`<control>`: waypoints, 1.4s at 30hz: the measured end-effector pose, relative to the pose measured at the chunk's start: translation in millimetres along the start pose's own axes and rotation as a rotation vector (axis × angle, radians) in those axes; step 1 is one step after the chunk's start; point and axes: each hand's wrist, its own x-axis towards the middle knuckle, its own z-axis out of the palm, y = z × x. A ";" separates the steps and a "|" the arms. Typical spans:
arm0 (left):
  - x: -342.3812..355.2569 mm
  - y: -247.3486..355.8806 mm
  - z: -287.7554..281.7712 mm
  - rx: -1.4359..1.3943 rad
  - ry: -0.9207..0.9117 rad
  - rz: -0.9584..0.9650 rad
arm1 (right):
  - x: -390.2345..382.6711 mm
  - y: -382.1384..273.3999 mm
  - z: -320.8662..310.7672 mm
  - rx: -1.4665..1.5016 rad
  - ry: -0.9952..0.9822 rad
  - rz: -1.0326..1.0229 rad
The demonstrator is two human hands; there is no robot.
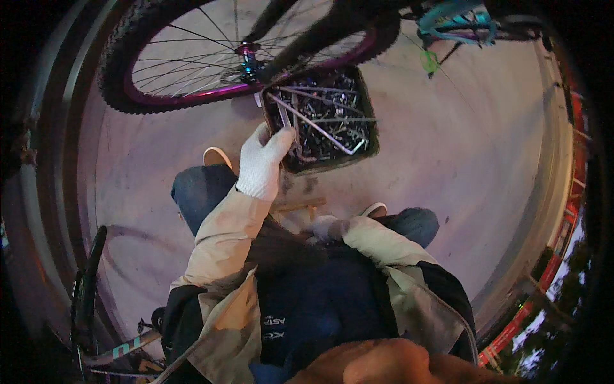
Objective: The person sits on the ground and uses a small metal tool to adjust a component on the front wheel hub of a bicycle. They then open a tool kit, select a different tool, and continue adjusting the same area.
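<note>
My left hand [265, 157], in a white glove, is closed at the left front corner of a dark tray [367, 146] of small metal bolts and parts. Its thumb meets a silver tool [284, 114]; whether the fingers grip that or the rim is unclear. Long thin metal bars [323, 128] lie across the tray's contents. Down by my lap is my right hand [325, 227], also gloved, blurred, its fingers and anything in them unclear.
A bicycle wheel [192, 99] with purple rim stands beyond the tray. A teal bicycle [448, 29] is at top right, another bicycle [131, 349] at lower left. Below the tray is a small wooden piece [300, 208] on the concrete floor [486, 147].
</note>
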 end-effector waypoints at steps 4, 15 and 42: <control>8.3 0.4 -7.5 -0.057 -0.087 0.070 | 13.2 18.3 -35.3 0.187 0.470 -0.076; 28.5 -11.6 -18.0 -0.136 -0.239 0.069 | -220.7 -130.7 -164.7 -0.386 1.764 0.060; 46.1 -51.3 -21.0 -0.228 -0.251 0.080 | -189.0 -175.9 -150.4 0.227 1.856 -0.103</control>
